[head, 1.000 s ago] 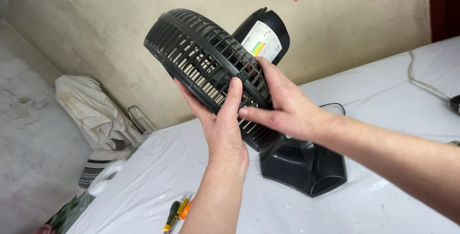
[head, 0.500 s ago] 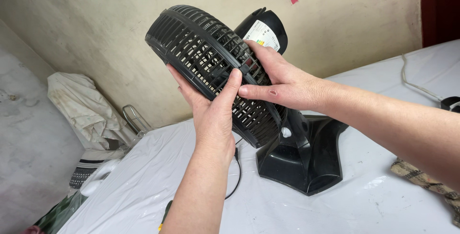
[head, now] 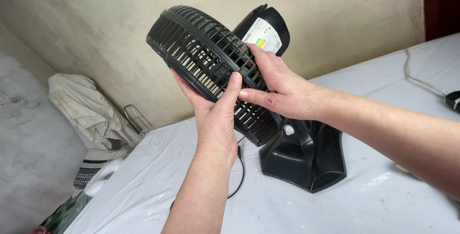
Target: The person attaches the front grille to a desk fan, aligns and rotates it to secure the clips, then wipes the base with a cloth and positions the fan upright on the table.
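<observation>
A black desk fan stands on a white-covered table (head: 373, 205), its base (head: 306, 159) on the sheet. Its round slatted grille (head: 201, 52) tilts up and to the left. My left hand (head: 218, 114) grips the grille's lower rim from below, thumb across the slats. My right hand (head: 280, 87) clasps the grille's rear rim, just in front of the motor housing (head: 263, 28), which carries a white label. The two thumbs almost meet on the grille. The fan's black cord (head: 239, 176) hangs down behind my left forearm.
A bare plaster wall (head: 359, 18) rises behind the table. On the floor at left lie a crumpled white sack (head: 81, 104), a metal wire frame (head: 136, 119) and a striped cloth (head: 88, 171). A white cable (head: 417, 78) and a black plug (head: 453, 100) rest at the table's right edge.
The view shifted, so the fan and hands sit a little higher and left. The screwdrivers near the front edge have dropped out of view. Both hands keep their hold on the grille.
</observation>
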